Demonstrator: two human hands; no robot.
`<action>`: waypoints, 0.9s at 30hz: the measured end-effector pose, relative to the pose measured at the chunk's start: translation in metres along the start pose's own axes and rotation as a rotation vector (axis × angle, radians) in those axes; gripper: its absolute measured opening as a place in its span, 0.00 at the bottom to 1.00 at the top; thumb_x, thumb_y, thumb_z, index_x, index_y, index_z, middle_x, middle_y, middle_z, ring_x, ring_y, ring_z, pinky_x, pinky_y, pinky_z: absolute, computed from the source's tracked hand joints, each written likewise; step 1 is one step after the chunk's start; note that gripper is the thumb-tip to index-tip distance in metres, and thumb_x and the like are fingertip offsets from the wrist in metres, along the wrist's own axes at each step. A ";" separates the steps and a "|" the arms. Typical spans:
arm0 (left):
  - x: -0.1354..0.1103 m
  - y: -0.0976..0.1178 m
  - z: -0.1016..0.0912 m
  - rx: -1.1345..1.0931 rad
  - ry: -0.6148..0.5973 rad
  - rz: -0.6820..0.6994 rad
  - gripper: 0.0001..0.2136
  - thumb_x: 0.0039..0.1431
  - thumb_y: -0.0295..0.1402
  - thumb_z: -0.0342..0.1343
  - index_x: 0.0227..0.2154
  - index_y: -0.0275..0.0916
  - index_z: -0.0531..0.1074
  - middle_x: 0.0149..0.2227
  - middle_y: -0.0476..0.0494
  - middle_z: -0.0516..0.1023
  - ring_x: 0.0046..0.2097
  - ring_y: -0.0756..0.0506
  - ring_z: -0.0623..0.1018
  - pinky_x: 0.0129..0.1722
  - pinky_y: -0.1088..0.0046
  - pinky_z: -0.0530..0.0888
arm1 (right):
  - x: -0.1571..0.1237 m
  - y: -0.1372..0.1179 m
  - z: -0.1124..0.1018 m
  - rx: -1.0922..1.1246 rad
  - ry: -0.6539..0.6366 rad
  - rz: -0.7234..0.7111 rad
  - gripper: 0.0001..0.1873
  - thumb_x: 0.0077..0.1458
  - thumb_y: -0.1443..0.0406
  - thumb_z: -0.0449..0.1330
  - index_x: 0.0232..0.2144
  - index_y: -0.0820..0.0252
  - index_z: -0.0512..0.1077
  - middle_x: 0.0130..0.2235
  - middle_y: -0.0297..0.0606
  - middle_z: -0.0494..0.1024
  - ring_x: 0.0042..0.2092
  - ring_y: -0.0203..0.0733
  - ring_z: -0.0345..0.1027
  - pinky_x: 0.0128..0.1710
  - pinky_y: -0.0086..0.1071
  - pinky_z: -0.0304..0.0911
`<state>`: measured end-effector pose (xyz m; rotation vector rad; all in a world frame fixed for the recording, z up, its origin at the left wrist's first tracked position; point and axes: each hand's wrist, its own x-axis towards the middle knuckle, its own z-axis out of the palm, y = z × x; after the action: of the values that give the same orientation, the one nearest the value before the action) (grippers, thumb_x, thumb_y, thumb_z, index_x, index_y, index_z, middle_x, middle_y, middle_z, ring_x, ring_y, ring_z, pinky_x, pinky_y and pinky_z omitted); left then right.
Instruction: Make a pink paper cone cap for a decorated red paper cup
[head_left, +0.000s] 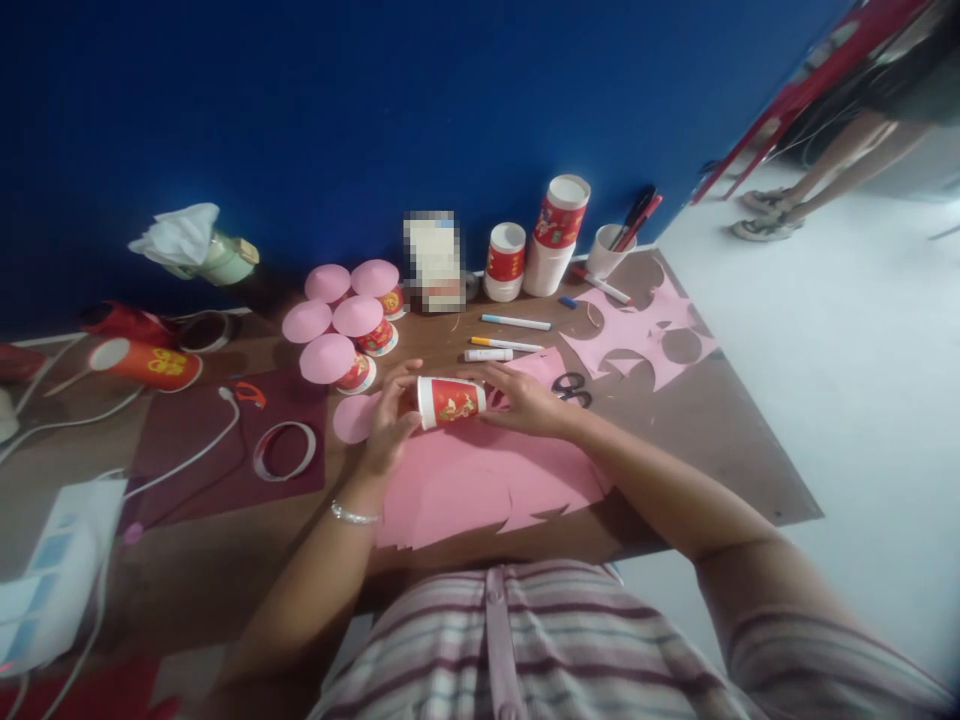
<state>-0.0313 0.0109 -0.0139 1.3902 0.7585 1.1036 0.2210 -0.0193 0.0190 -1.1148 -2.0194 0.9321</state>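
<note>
A small red paper cup [450, 401] with a gold print lies on its side over a pink paper sheet [480, 480]. My left hand [390, 425] grips the cup's rim end, its fingers curled round it. My right hand [521, 400] holds the cup's other end, fingers bent against it. A loose pink paper disc [351, 418] lies just left of my left hand. Several red cups capped with pink discs [352, 318] stand behind my hands.
Black scissors [574, 388] lie right of my right hand, beside pink paper with round cut-outs [645, 335]. Markers [516, 322], stacked red cups [559, 230] and a white pen cup [604, 250] stand by the blue wall. A tape ring [283, 450], cables and a power strip [52, 570] are at the left. A person's legs [810, 190] show at the far right.
</note>
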 end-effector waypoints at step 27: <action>-0.001 0.030 0.016 0.225 -0.077 -0.349 0.27 0.51 0.45 0.69 0.52 0.39 0.73 0.43 0.41 0.81 0.38 0.45 0.80 0.28 0.77 0.76 | -0.057 0.034 -0.070 -1.149 0.016 0.379 0.16 0.67 0.70 0.49 0.47 0.64 0.75 0.44 0.49 0.79 0.45 0.49 0.69 0.35 0.36 0.56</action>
<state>-0.0216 0.0000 0.0166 1.4102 1.0484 0.7056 0.3160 -0.0372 0.0185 -2.1105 -2.3772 -0.2210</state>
